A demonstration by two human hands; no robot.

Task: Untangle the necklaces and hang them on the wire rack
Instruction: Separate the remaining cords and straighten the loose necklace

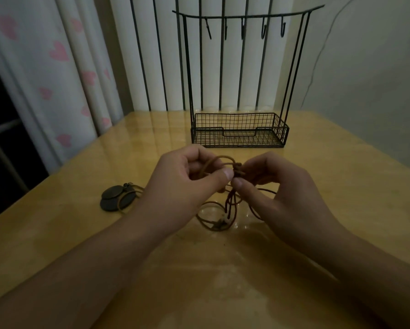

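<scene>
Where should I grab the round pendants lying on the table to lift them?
Pinch the cord where it meets the round pendants, coming from above: the discs lie flat and overlapping on the table, leaving the fingers little edge.

No text, label, brand or number can be read anywhere
</scene>
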